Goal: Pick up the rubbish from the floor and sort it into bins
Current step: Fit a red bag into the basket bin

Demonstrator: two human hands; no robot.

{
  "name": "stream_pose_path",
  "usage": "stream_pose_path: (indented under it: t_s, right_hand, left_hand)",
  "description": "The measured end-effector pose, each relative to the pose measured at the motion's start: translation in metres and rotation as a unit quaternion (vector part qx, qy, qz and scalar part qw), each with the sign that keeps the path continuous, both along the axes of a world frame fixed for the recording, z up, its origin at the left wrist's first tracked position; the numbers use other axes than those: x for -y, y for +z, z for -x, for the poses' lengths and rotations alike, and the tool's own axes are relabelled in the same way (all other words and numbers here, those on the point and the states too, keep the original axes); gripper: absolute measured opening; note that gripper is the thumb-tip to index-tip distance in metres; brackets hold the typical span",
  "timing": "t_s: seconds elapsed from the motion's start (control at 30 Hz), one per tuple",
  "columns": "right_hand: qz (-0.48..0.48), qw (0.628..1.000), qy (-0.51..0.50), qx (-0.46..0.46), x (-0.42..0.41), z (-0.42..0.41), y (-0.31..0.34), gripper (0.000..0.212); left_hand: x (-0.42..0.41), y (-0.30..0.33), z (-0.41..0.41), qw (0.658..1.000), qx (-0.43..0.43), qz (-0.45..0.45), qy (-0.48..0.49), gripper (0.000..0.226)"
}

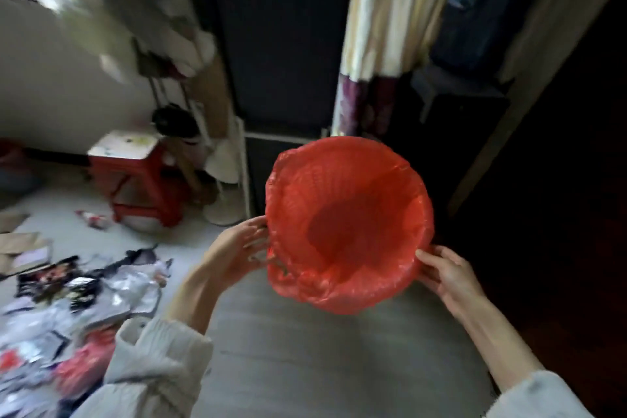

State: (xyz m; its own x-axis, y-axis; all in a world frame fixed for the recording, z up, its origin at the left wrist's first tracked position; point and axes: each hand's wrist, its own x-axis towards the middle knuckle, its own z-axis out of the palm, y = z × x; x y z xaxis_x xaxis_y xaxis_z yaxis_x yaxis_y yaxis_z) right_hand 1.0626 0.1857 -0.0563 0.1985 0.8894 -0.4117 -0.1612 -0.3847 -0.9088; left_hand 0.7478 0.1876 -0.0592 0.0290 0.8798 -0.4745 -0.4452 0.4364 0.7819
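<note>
Over the floor (305,349): both hands, left (237,249) and right (448,276), clasp the red-lined bin (346,224) on opposite sides; best set it upright beside the rubbish (68,299).

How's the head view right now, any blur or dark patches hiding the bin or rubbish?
Head view: red-lined bin fairly sharp, both hands at its rim; rubbish pile and upper left smeared by motion blur; right side too dark to read.

Rubbish pile (68,309) blurred, cut by left edge.
</note>
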Motion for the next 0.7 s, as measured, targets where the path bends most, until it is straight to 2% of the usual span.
stream_pose_path:
  t_s: [0.07,0.17,0.33,0.53,0.7]
  right_hand:
    - [-0.014,0.999,0.042,0.000,-0.022,0.076,0.019,0.015]
    - [-0.030,0.993,0.116,-0.016,-0.041,0.193,0.037,0.012]
    - [-0.036,0.966,0.254,-0.033,-0.051,0.383,0.047,0.006]
    - [-0.035,0.921,0.384,-0.053,-0.054,0.564,0.056,0.013]
    - [-0.028,0.866,0.496,-0.060,-0.036,0.717,0.046,0.011]
  left_hand:
    - [0.012,0.018,0.074,0.998,0.001,-0.027,0.053,0.031]
    - [0.041,0.041,0.180,0.990,-0.042,-0.056,0.125,0.032]
    - [0.118,0.068,0.334,0.959,-0.083,-0.052,0.268,0.031]
    - [0.191,0.078,0.452,0.913,-0.068,-0.044,0.399,0.030]
    - [0.246,0.073,0.549,0.859,-0.052,-0.031,0.508,0.031]
